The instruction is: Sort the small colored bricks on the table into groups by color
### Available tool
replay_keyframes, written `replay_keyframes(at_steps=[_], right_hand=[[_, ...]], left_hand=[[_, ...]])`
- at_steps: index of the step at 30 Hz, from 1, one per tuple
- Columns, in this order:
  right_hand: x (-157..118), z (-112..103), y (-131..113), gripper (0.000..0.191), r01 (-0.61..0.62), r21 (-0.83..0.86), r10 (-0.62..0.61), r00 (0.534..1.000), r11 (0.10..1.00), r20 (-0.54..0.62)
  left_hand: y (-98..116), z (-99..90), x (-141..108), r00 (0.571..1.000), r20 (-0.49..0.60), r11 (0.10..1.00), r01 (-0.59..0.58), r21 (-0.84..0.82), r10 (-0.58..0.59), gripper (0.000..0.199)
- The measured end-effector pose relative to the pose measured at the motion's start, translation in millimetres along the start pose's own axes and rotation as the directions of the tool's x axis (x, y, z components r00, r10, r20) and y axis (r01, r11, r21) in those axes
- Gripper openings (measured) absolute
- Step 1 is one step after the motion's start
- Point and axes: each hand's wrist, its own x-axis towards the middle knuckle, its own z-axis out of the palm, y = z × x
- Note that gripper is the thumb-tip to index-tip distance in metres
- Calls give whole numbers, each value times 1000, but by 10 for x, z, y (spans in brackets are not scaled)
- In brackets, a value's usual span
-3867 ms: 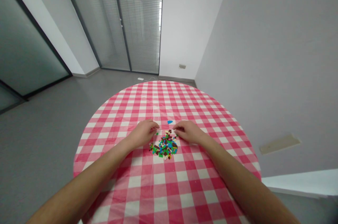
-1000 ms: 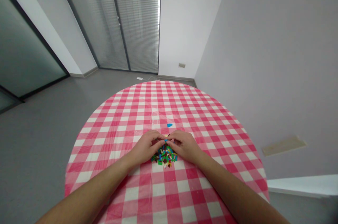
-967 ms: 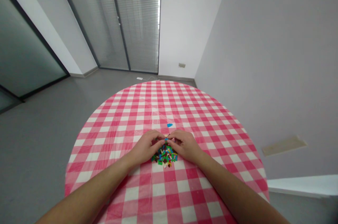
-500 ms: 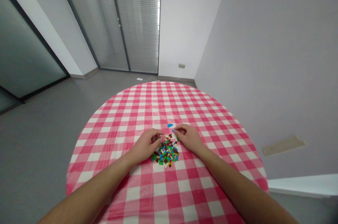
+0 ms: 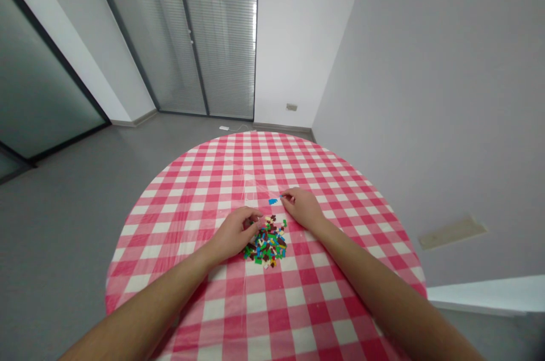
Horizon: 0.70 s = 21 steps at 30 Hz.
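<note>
A pile of small toy bricks (image 5: 269,243) in green, blue, brown, white and yellow lies on the table. My left hand (image 5: 235,234) rests against the pile's left edge, fingers curved over the bricks with a gap between thumb and forefinger; nothing shows in its grip. Beyond the pile, my right hand (image 5: 303,208) pinches a small blue toy brick (image 5: 281,197), partly hidden by the fingertips. Just left of those fingertips, several blue bricks (image 5: 273,201) lie close together on the cloth.
A red and white checked cloth (image 5: 204,179) under clear plastic covers the round table. Behind it are a glass partition with blinds (image 5: 225,54) and a wall socket (image 5: 292,106). A white power strip (image 5: 223,128) lies on the floor, and a grey wall (image 5: 447,94) runs along the right.
My right hand has moved away from the pile, slightly farther up the table, with the blue brick in its fingertips. My left hand has stayed by the pile.
</note>
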Motion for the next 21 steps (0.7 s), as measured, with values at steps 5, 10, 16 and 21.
replay_keyframes(at_steps=[5,10,16,21], right_hand=[[33,6,9,21,50,-109,-42,997,993,72],[43,5,20,20,82,-129,-70,993,988,93],[60,8,22,21,96,-142,-82,992,985,101],[55,-5,-11,20,101,-161,-82,990,982,118]], left_hand=[[25,-11,6,1000,5,1000,-2,-1,2,23],[35,-21,3,1000,8,1000,16,0,-16,24],[23,-18,-1,1000,-7,1000,10,-12,-10,24],[14,-13,1,1000,-7,1000,7,-5,-7,23]])
